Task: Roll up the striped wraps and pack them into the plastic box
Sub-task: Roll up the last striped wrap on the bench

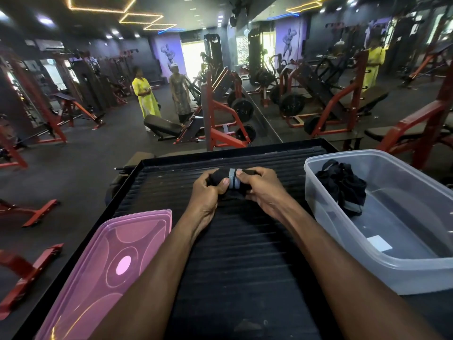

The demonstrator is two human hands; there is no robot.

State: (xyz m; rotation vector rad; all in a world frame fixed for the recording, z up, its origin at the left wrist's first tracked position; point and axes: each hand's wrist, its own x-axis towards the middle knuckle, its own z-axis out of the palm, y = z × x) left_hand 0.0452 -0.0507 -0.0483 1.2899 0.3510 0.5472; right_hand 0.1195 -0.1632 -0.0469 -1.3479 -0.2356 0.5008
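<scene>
A black wrap with a grey stripe [232, 179] is rolled into a short bundle over the far middle of the black ribbed platform [245, 253]. My left hand [208, 192] grips its left end, thumb on top. My right hand [259, 186] grips its right end, thumb beside the stripe. The clear plastic box [416, 268] stands at the right, lid off. Inside its far end lies a heap of black wraps [343, 185] with a grey stripe showing low down.
The pink lid [105, 266] lies at the platform's near left, overhanging the edge. Red and black gym machines and weight plates [242, 109] fill the floor beyond. Two people [147, 96] stand far off at the left. A mirror wall [343, 69] runs at the right.
</scene>
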